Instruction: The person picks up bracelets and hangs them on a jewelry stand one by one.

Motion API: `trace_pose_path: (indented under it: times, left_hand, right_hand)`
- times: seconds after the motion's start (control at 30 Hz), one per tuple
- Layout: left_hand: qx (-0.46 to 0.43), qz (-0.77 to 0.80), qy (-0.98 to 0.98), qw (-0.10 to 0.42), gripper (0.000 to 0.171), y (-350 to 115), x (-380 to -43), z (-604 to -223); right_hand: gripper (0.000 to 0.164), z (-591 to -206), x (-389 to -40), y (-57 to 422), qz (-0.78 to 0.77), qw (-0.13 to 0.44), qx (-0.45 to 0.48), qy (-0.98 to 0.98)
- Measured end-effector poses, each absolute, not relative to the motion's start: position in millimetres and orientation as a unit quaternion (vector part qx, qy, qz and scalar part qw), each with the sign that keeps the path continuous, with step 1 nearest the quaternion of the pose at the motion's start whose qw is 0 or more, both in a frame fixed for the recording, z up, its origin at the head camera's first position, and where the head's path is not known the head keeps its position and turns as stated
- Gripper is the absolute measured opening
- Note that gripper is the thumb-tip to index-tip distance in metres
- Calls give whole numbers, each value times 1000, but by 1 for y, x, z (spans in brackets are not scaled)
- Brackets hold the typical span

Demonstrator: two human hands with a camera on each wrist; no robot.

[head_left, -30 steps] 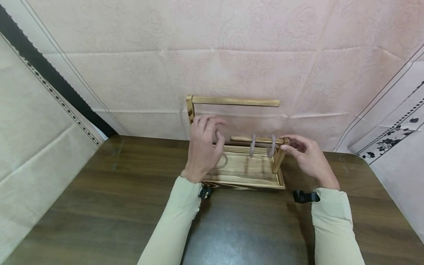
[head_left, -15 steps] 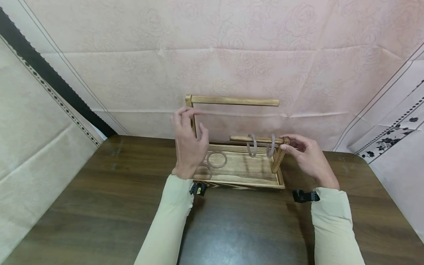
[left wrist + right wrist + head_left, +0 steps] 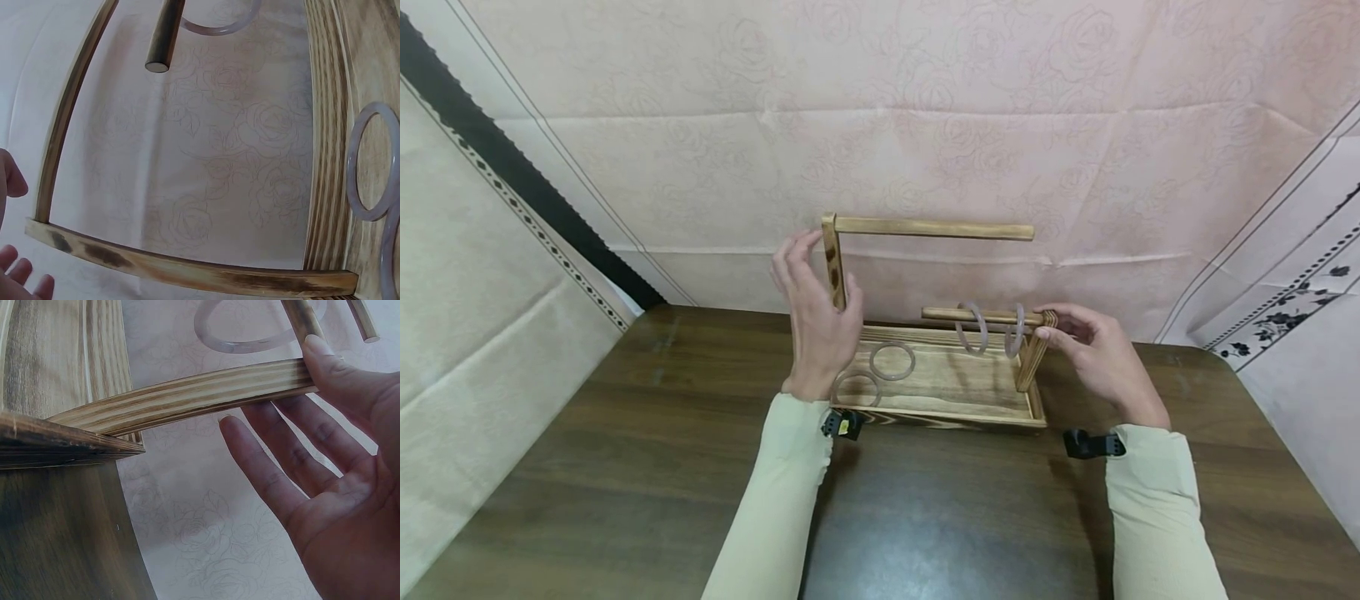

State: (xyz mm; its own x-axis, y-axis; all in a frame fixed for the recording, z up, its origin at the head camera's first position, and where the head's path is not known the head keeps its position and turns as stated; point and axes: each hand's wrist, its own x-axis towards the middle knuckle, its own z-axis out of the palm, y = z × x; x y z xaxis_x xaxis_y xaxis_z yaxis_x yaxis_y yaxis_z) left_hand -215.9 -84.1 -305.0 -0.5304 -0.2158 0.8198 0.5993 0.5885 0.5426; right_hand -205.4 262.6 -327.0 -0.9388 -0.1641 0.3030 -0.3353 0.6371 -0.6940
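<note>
A wooden bracelet rack has a shallow tray (image 3: 955,417), a tall left post (image 3: 832,267) with an upper bar (image 3: 932,227), and a shorter right post (image 3: 200,400) with a lower bar (image 3: 942,315). Two pale lilac bangles hang on the lower bar, an inner bangle (image 3: 984,332) and an outer bangle (image 3: 1020,321). Flat in the tray's left end lie two more, a rear bangle (image 3: 892,380) and a front bangle (image 3: 857,373). My left hand (image 3: 818,333) is beside the left post, fingers loosely bent and holding nothing. My right hand (image 3: 1097,358) pinches the right post's top between thumb and fingers.
The rack stands near the back of a dark brown wooden table (image 3: 940,500). Close behind it hangs a pinkish rose-patterned cloth (image 3: 925,150). Black wrist cameras, a left one (image 3: 844,423) and a right one (image 3: 1090,444), sit at the cuffs.
My left hand has moved left from over the tray to beside the left post, uncovering the two bangles there. The inner hanging bangle has swung askew. My right hand stays put.
</note>
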Motion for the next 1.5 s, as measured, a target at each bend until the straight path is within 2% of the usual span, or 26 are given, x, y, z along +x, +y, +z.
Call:
trace_pose_path:
  times: [0.13,0.27,0.5,0.73,1.23,1.5]
  left_hand:
    - [-127,-458,-762,440,67,-88,-217,-306]
    - [-122,-484,-774,389,72,-94,-218,-308]
    - [-124,-520,-794,289,71,-106,-218,-309]
    - [-119,-536,-807,217,67,-117,-219,-313]
    - [-120,-604,-773,149,49,-127,-232,-332]
    - [-107,-603,-779,134,36,-129,-240,-350]
  right_hand:
    - [32,-326,-205,262,401,108,138,-899]
    - [31,-326,-205,262,401,110,138,-899]
    - [31,-327,-204,262,393,113,132,-903]
    - [32,-327,-204,262,392,112,132,-903]
    - [33,-326,-204,262,387,116,140,-904]
    - [38,-323,-203,262,387,106,135,-906]
